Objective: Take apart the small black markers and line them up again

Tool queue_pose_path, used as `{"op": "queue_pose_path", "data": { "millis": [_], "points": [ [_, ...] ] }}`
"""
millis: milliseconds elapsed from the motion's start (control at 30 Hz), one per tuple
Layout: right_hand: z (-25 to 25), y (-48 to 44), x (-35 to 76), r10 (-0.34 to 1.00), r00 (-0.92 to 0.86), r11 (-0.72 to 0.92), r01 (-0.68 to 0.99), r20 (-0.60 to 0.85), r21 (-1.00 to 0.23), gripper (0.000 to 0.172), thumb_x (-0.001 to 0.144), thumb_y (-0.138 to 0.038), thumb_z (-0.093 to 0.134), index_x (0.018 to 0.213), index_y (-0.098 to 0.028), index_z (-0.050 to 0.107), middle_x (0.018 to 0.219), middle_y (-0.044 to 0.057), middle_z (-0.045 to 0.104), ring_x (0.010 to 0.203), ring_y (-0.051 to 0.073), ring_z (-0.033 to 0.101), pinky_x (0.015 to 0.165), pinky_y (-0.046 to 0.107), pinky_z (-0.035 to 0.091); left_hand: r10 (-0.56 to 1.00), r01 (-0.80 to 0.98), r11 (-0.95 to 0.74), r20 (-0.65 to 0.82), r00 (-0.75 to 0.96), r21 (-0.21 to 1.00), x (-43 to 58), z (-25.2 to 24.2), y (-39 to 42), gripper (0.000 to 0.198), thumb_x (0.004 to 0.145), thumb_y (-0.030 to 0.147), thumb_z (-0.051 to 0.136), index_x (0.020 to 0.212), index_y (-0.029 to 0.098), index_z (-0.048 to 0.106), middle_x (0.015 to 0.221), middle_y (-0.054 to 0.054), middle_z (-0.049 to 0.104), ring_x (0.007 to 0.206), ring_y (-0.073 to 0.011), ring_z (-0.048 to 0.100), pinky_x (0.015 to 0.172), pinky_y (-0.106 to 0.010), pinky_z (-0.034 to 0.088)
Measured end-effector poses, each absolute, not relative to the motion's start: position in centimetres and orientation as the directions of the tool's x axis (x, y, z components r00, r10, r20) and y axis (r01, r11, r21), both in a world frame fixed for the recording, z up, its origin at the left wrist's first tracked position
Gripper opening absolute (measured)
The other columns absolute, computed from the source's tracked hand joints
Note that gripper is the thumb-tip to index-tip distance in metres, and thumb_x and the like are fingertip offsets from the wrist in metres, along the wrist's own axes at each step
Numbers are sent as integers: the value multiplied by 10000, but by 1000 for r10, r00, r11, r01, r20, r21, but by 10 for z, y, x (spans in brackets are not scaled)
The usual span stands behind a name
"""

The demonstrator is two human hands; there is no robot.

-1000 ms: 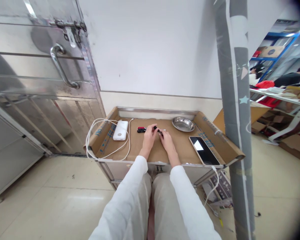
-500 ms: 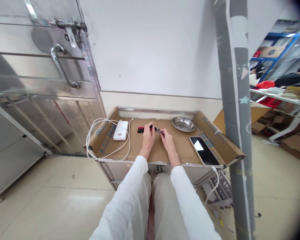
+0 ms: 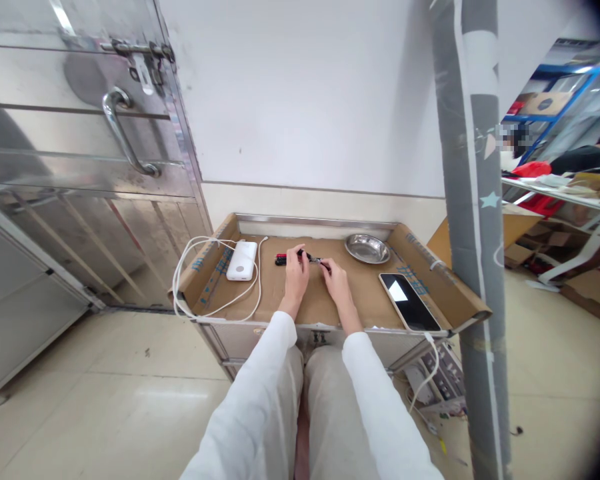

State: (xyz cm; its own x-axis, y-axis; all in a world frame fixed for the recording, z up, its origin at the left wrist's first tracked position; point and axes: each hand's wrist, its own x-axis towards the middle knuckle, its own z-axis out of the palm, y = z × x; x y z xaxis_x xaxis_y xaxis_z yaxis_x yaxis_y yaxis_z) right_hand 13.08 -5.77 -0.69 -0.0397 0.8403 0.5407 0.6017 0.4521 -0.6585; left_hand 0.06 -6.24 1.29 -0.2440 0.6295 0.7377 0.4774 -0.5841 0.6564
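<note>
My left hand (image 3: pixel 297 270) is closed round one end of a slim black pen-like object (image 3: pixel 315 259) over the cardboard-covered tabletop (image 3: pixel 310 310). At the object's other end, my right hand (image 3: pixel 337 277) pinches a small dark part between thumb and fingertips. The fingers hide much of the object, so its exact kind is unclear. Just left of my left hand lie red and black pen-like sticks (image 3: pixel 281 259), partly covered by the fingers.
A white power bank (image 3: pixel 242 261) with a looped white cable (image 3: pixel 181 273) lies at left. Behind my right hand stands a round metal dish (image 3: pixel 367 248). A phone (image 3: pixel 409 301), plugged into a cable, rests at the right front. Cardboard walls (image 3: pixel 433 270) edge the top, near a wrapped grey pole (image 3: pixel 483 267).
My right hand has shifted very slightly to the right, still pinching the dark end. The left hand stays almost in place.
</note>
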Motion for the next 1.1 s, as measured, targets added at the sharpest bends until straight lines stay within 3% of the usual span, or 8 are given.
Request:
{"op": "queue_pose_path", "data": {
  "millis": [567,767,1100],
  "points": [
    [-5,-60,130,844,-23,423,641,535,-640,221,901,-294,394,979,-207,582,969,87,676,844,201,639,757,316,478,653,448,-579,717,-244,681,1,14,-64,223,945,291,368,1104,186,485,1069,-101,573,1003,-170,557,899,-340,449],
    [-4,-63,133,822,126,316,711,556,-628,296,927,-352,340,972,-190,584,908,102,672,804,214,618,738,313,443,648,447,-538,690,-323,715,-2,13,-62,222,939,285,378,1103,184,490,1068,-104,567,980,-167,561,880,-330,454],
    [1,-65,133,782,236,238,742,577,-627,380,948,-388,266,986,-181,583,908,110,647,782,206,569,734,303,401,777,555,-596,592,216,580,1,3,-56,85,882,181,464,920,200,538,923,-49,624,828,-164,601,775,-313,494]
  ]
}}
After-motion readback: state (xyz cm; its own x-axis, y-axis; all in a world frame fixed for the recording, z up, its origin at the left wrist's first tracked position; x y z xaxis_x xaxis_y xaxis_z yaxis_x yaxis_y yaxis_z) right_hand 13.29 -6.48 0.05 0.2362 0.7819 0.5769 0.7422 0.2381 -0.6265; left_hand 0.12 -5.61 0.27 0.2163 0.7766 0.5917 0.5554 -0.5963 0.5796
